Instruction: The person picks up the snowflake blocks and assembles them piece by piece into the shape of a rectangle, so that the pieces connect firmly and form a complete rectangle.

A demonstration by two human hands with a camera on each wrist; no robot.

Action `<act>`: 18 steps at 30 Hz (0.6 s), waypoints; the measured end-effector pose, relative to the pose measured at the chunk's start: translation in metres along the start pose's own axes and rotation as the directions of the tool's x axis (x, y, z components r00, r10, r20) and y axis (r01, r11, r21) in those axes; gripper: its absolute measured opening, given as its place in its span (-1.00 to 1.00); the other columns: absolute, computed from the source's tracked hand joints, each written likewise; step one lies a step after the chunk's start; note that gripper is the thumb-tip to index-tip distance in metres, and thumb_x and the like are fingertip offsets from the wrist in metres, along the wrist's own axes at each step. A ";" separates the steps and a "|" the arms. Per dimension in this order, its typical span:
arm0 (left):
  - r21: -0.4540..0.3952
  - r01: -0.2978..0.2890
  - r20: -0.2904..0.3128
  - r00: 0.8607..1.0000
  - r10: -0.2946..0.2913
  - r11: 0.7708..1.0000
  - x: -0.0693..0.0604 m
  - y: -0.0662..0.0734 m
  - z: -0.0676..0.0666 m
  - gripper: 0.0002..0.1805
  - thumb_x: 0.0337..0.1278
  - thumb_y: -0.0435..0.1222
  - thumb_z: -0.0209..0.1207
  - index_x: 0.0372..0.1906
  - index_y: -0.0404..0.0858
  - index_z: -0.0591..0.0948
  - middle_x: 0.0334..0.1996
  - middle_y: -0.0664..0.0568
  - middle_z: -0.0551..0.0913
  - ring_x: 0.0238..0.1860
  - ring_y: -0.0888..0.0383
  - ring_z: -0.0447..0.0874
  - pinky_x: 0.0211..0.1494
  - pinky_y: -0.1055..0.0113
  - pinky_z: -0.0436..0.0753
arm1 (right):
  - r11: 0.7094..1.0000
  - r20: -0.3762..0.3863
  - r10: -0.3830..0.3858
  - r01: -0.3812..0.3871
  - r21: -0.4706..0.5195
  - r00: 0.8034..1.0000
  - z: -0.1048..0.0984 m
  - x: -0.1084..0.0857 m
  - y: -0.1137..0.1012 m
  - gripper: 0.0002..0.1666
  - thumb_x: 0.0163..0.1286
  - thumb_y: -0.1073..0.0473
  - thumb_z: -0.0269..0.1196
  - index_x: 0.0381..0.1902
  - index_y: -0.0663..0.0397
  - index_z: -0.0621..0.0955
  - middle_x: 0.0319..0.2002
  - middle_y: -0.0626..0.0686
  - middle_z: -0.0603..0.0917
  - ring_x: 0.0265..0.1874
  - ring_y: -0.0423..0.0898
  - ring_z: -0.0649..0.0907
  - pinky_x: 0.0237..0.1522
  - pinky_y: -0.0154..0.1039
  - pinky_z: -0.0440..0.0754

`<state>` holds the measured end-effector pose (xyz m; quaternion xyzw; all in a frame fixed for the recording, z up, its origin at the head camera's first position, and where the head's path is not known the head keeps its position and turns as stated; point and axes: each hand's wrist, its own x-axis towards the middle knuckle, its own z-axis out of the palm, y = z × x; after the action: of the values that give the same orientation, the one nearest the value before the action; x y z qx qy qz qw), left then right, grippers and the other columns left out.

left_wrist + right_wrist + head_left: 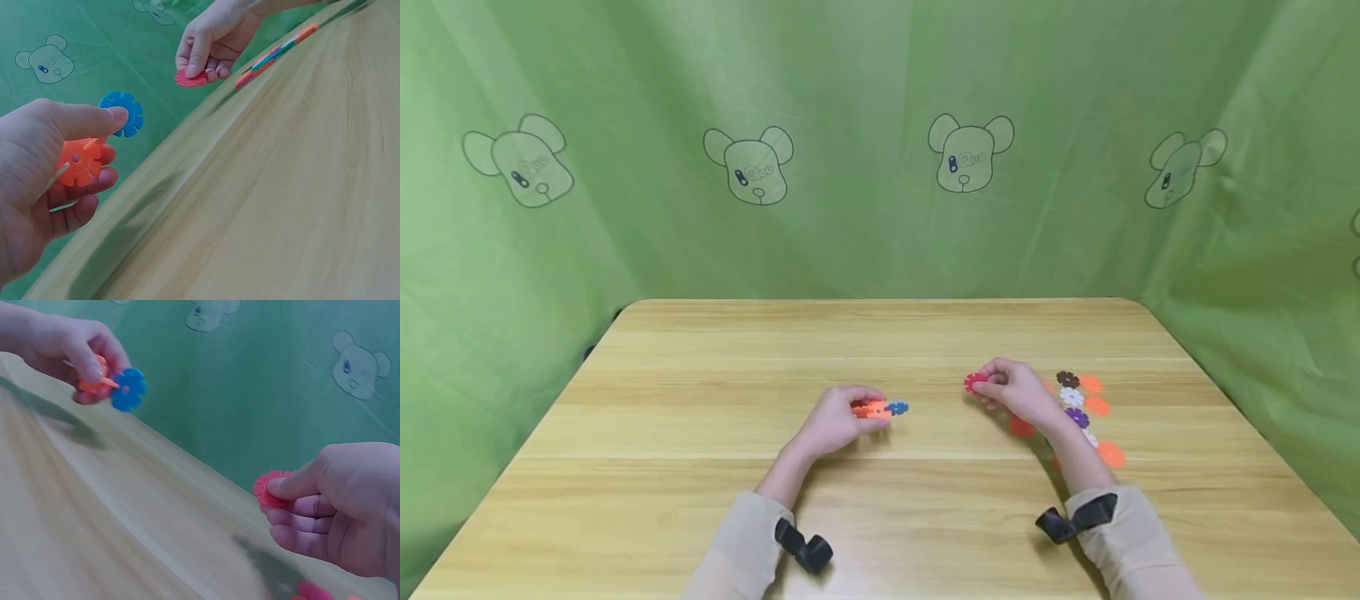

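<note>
My left hand (837,422) holds a small assembly of notched plastic discs above the table. In the left wrist view an orange disc (81,164) sits among the curled fingers, and a blue disc (129,114) sticks out by the thumb tip. The right wrist view shows the blue disc (129,389) joined to an orange piece. Between thumb and fingers, my right hand (1018,395) pinches a pinkish-red notched disc (272,488), held apart from the left hand's pieces.
On the table (715,350), loose discs lie beneath and beside the right forearm: a brown disc (1067,380), a purple disc (1077,417), white ones and several orange discs (1111,454). A green curtain (865,150) with bear drawings stands behind the table. Both wrists carry black camera mounts.
</note>
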<state>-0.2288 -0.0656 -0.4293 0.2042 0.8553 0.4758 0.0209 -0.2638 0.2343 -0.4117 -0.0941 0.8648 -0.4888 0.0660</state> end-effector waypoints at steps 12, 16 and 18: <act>0.024 0.002 0.004 1.000 -0.002 1.000 0.000 0.001 0.000 -0.59 -0.07 -0.18 0.35 -0.06 -0.26 0.64 -0.10 -0.03 0.64 -0.05 0.07 0.55 0.03 0.17 0.49 | 0.990 0.156 -0.018 -0.004 0.138 0.988 0.039 -0.007 -0.025 -0.74 0.33 0.26 0.15 -0.11 0.35 0.46 -0.39 0.25 0.61 -0.49 -0.03 0.57 -0.47 -0.27 0.59; 0.030 0.004 0.004 1.000 -0.004 1.000 0.000 0.001 0.000 -0.57 -0.07 -0.17 0.35 -0.05 -0.26 0.64 -0.08 -0.05 0.64 -0.01 0.04 0.55 0.07 0.15 0.48 | 0.988 0.170 -0.018 -0.009 0.155 0.985 0.050 -0.009 -0.030 -0.71 0.33 0.24 0.16 -0.08 0.34 0.46 -0.40 0.25 0.62 -0.49 -0.01 0.58 -0.48 -0.28 0.58; 0.037 -0.001 0.004 1.000 0.001 0.999 0.000 0.001 -0.001 -0.57 -0.06 -0.16 0.35 -0.04 -0.26 0.64 -0.07 -0.06 0.64 0.01 0.03 0.55 0.08 0.14 0.47 | 0.986 0.175 -0.023 -0.007 0.167 0.984 0.054 -0.011 -0.032 -0.70 0.33 0.25 0.16 -0.06 0.36 0.46 -0.38 0.24 0.63 -0.48 -0.01 0.59 -0.47 -0.28 0.59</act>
<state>-0.2283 -0.0659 -0.4284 0.2058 0.8639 0.4594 0.0185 -0.2392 0.1757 -0.4119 -0.1344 0.8113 -0.5494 0.1478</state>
